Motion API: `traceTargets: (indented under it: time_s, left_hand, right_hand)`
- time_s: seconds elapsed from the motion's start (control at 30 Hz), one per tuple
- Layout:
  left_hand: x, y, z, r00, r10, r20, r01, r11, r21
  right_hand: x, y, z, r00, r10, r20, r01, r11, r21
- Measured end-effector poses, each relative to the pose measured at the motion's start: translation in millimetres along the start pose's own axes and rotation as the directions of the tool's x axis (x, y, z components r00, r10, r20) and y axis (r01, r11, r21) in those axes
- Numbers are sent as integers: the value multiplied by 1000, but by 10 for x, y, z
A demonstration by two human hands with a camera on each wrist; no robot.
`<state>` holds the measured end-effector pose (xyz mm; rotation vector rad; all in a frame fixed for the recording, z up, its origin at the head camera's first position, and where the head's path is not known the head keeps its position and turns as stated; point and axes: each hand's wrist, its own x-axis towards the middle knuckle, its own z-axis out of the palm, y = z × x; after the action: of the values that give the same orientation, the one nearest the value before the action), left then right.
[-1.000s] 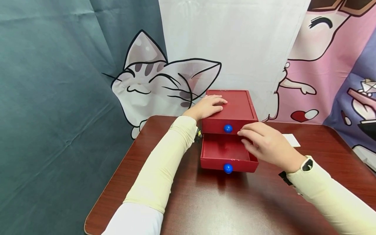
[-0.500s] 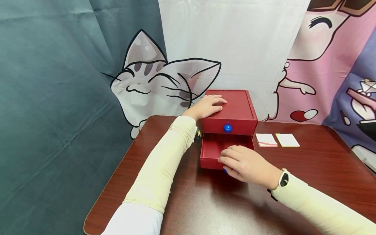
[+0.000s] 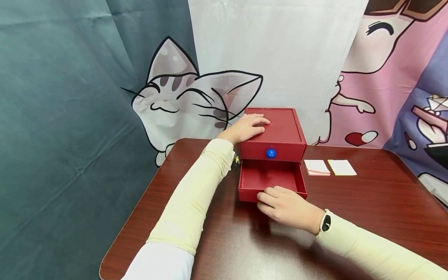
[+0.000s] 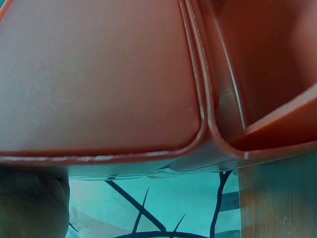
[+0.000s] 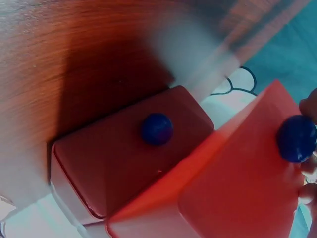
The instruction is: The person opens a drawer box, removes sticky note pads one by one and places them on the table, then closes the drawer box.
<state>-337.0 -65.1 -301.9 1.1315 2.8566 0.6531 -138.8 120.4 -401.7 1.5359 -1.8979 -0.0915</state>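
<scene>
A small red drawer cabinet [image 3: 280, 124] stands on the table with its lower drawer [image 3: 245, 194] pulled out; the inside shows bare. My left hand [image 3: 245, 128] rests on the cabinet top near its left edge, fingers extended. Part of that hand [image 4: 32, 206] shows dark at the corner of the left wrist view. At the lower drawer's front is my right hand [image 3: 288, 208], fingers curled and covering the knob in the head view. The right wrist view has the fingertips [image 5: 308, 193] around the blue knob [image 5: 296, 139]. The upper drawer's blue knob [image 3: 271, 153] is untouched.
Two square note pads lie right of the cabinet: a white one with a pinkish edge [image 3: 316, 167] and one with a yellow edge [image 3: 342, 167]. A printed cloth backdrop [image 3: 280, 50] hangs behind the brown table [image 3: 161, 182].
My right hand has come down and left, from beside the upper drawer to the lower drawer's knob, uncovering the note pads. The left hand and both drawers stay where they were.
</scene>
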Motion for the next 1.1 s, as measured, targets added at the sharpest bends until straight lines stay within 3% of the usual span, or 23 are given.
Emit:
traceTargets:
  time_s: [0.13,0.33,0.67,1.1]
  left_hand:
    - [0,1,-9,1000,5,1,-5,1000,1]
    - [7,-2,-16,1000,11,0,-11,1000,8]
    - [-1,14,-16,1000,11,6,-11,1000,15]
    - [-21,36,-27,1000,12,3,-12,1000,12]
  right_hand:
    - [-31,-15,16,997,-25,72,28,999,-38]
    - [-37,-40,18,994,-37,102,44,996,-74]
    - [-20,-15,14,998,-18,59,21,999,-40]
    - [-42,150,55,996,51,72,-51,999,-3]
